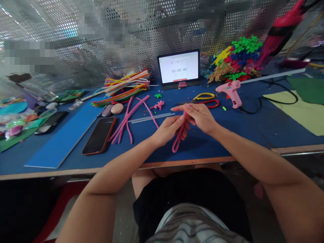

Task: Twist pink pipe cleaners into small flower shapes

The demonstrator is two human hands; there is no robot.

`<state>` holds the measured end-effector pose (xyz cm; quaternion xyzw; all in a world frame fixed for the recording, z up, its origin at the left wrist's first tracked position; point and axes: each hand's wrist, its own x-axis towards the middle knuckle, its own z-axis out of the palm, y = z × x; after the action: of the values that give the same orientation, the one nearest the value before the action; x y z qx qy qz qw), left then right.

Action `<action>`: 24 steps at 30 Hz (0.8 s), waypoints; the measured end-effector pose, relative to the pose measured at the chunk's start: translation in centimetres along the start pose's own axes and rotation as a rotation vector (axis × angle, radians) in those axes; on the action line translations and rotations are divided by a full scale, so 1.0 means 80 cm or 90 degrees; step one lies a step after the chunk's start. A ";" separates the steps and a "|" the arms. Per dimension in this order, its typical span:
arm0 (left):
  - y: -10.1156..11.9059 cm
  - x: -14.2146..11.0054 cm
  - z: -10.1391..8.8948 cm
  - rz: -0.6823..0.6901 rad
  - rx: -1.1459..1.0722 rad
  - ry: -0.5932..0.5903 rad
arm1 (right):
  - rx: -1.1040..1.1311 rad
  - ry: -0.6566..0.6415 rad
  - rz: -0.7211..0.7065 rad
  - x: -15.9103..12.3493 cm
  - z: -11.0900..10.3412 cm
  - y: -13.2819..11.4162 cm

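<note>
Both my hands meet above the table's front part, around a pink pipe cleaner (176,143) bent into a long loop. My left hand (168,130) pinches it along its middle, thumb on top. At its upper end my right hand (201,116) closes thumb and fingers on the same piece. The rounded end of the loop hangs down toward the table edge. To the left lie several loose pink pipe cleaners (126,118), some crossing. A small pink twisted figure (159,105) and clear glue sticks (152,118) lie just beyond my left hand.
Scissors (211,103) with red and yellow handles and a pink glue gun (233,92) lie beyond my right hand. A phone (99,136) is at left. Behind stand a tablet (179,67), a pipe cleaner bundle (126,84) and a colourful pile (235,60).
</note>
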<state>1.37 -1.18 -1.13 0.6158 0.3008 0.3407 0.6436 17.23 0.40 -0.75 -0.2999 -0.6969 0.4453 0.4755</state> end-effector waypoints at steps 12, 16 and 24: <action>0.005 -0.001 -0.001 0.015 -0.028 0.020 | 0.047 -0.036 0.025 0.003 -0.002 0.005; 0.004 0.000 -0.006 -0.036 -0.101 0.000 | 0.137 -0.047 0.010 0.005 0.001 0.005; 0.003 0.000 -0.002 -0.091 -0.209 -0.031 | 0.158 0.077 -0.019 0.012 -0.010 0.000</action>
<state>1.18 -1.09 -0.93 0.4875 0.2684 0.3241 0.7650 17.62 1.45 -0.27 -0.2546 -0.6107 0.5023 0.5567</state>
